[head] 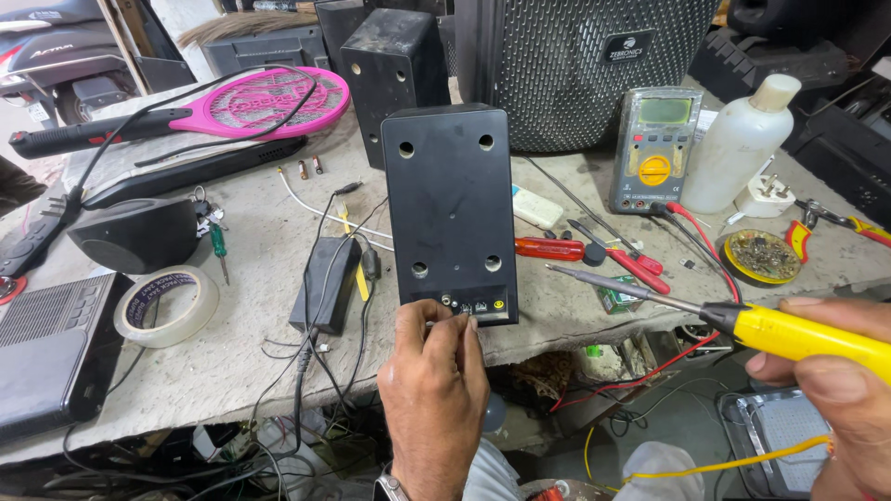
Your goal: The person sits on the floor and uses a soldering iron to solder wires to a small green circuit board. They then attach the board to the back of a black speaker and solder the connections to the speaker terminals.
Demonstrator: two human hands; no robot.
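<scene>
Only one view: head cam, worn by the person, looked down and fwd over the cluttered grey concrete workbench from close range. The upright black rectangular speaker box sat centre frame, near the lens; the left hand entered from the bottom edge, the right hand from the bottom-right corner. The far bench edge w/ the big black mesh-fronted speaker reached the top. The floor showed below the bench's front edge.
</scene>
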